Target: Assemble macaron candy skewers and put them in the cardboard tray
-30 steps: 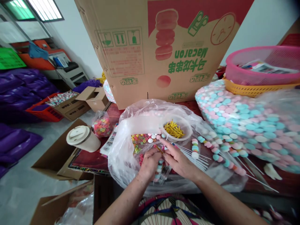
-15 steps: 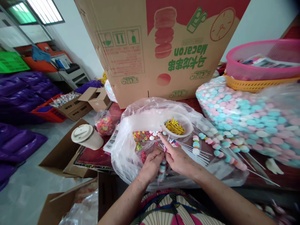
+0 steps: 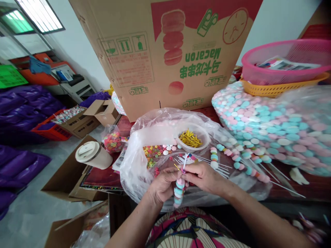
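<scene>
My left hand (image 3: 162, 184) grips a candy skewer (image 3: 178, 190) stacked with pink, teal and white discs inside a thin clear sleeve. My right hand (image 3: 204, 176) pinches the top of that skewer, where a yellow twist tie (image 3: 177, 167) sticks out. Both hands hover over an open plastic bag (image 3: 139, 151) spread on the table. On the bag lie loose ring candies (image 3: 152, 151), several bare sticks (image 3: 219, 168), finished skewers (image 3: 243, 165), and a clear bowl (image 3: 204, 132) of yellow twist ties.
A large Macaron carton (image 3: 160, 51) stands behind the bag. A big bag of pastel candies (image 3: 274, 124) fills the right, with pink and yellow baskets (image 3: 281, 69) behind. A lidded cup (image 3: 91, 155) and small candy bag (image 3: 112, 142) sit left. Open cardboard boxes (image 3: 74, 120) lie on the floor.
Both hands drew back toward me and lifted the skewer more upright. My right fingers closed from pointing forward into a pinch at the skewer's top.
</scene>
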A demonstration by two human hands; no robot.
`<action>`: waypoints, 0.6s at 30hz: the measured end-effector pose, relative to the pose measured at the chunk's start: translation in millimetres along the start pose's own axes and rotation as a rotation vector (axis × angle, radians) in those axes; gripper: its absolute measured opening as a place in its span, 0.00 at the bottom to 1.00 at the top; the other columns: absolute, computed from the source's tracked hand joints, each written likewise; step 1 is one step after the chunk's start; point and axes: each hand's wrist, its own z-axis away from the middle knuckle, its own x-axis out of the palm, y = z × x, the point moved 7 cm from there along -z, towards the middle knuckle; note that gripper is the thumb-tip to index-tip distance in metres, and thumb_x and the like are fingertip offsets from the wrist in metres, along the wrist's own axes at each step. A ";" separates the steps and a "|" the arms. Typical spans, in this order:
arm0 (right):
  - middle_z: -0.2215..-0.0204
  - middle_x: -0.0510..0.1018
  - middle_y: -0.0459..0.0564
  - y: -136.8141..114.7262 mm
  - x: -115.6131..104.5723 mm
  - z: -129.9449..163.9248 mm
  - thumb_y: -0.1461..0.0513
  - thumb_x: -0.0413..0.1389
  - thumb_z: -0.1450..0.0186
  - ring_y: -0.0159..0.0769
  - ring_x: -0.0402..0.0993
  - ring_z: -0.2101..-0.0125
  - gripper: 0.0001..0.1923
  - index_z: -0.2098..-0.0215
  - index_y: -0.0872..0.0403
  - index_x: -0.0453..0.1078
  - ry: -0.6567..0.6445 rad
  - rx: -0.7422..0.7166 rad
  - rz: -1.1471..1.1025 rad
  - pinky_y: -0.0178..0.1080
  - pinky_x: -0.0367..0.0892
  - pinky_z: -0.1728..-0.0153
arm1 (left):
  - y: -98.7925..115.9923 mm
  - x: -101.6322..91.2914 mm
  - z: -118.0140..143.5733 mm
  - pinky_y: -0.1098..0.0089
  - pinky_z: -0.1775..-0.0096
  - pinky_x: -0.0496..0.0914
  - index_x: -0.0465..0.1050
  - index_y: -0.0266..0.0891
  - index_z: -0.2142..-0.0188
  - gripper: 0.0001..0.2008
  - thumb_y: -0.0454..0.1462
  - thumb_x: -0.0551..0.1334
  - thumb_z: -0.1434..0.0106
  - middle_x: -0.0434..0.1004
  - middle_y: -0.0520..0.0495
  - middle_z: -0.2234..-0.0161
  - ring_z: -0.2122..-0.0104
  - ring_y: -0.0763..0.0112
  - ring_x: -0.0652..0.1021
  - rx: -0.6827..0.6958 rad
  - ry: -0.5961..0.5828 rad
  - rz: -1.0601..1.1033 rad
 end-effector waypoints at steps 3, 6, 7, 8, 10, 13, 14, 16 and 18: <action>0.71 0.78 0.46 -10.6 -2.7 0.4 0.57 0.48 0.31 0.32 0.73 0.70 0.13 0.63 0.53 0.73 -0.146 -0.086 -0.082 0.35 0.64 0.67 | 2.7 9.9 2.8 0.69 0.73 0.71 0.73 0.34 0.65 0.25 0.43 0.77 0.60 0.74 0.49 0.78 0.80 0.71 0.75 -0.035 -0.126 0.049; 0.75 0.76 0.45 1.6 2.8 -1.1 0.58 0.50 0.32 0.31 0.71 0.73 0.12 0.69 0.53 0.70 -0.039 -0.014 -0.033 0.34 0.63 0.70 | 9.5 10.4 1.0 0.72 0.75 0.69 0.71 0.36 0.59 0.27 0.39 0.76 0.58 0.74 0.52 0.77 0.81 0.73 0.74 0.017 -0.078 0.079; 0.77 0.74 0.45 8.2 4.5 -0.6 0.59 0.49 0.32 0.31 0.69 0.75 0.12 0.71 0.54 0.68 0.049 0.024 0.033 0.33 0.61 0.72 | 11.5 7.5 -0.7 0.73 0.75 0.69 0.70 0.38 0.58 0.28 0.37 0.76 0.58 0.74 0.53 0.76 0.81 0.75 0.74 0.057 -0.015 0.110; 0.78 0.73 0.45 13.7 6.1 0.8 0.60 0.49 0.32 0.31 0.67 0.76 0.12 0.73 0.54 0.67 0.139 0.053 0.122 0.33 0.59 0.73 | 12.6 3.9 -2.2 0.74 0.74 0.68 0.69 0.38 0.58 0.28 0.35 0.76 0.58 0.74 0.54 0.75 0.80 0.76 0.74 0.105 0.059 0.144; 0.77 0.73 0.48 18.6 10.9 4.3 0.64 0.46 0.33 0.32 0.66 0.76 0.11 0.72 0.55 0.66 0.241 0.068 0.331 0.34 0.57 0.73 | 10.4 -2.0 -4.3 0.76 0.73 0.67 0.69 0.38 0.60 0.27 0.34 0.76 0.60 0.74 0.55 0.74 0.79 0.78 0.73 0.185 0.193 0.187; 0.76 0.73 0.52 11.5 15.2 5.1 0.68 0.45 0.35 0.35 0.66 0.75 0.10 0.68 0.57 0.68 0.208 0.016 0.639 0.36 0.55 0.73 | 11.4 -7.1 -0.9 0.77 0.71 0.67 0.69 0.39 0.61 0.26 0.36 0.76 0.58 0.74 0.56 0.73 0.76 0.79 0.73 0.338 0.359 0.060; 0.76 0.73 0.53 5.9 12.0 5.1 0.68 0.44 0.34 0.35 0.67 0.74 0.11 0.68 0.57 0.68 0.224 0.002 0.720 0.37 0.55 0.73 | 14.8 -8.1 2.6 0.76 0.69 0.68 0.69 0.41 0.59 0.26 0.39 0.75 0.56 0.74 0.56 0.72 0.75 0.78 0.74 0.375 0.408 -0.030; 0.76 0.73 0.54 -8.5 4.9 4.9 0.66 0.43 0.32 0.36 0.67 0.74 0.13 0.67 0.58 0.69 0.284 -0.033 0.820 0.38 0.54 0.73 | 24.1 -9.0 9.5 0.73 0.65 0.69 0.70 0.42 0.55 0.26 0.46 0.72 0.51 0.76 0.53 0.70 0.69 0.72 0.77 0.343 0.448 -0.192; 0.76 0.73 0.54 -22.0 8.2 3.3 0.64 0.44 0.32 0.36 0.66 0.74 0.13 0.66 0.58 0.70 0.269 -0.123 0.812 0.38 0.52 0.74 | 37.3 -11.8 17.6 0.67 0.63 0.71 0.72 0.40 0.53 0.29 0.57 0.65 0.47 0.77 0.47 0.71 0.66 0.63 0.78 0.209 0.426 -0.265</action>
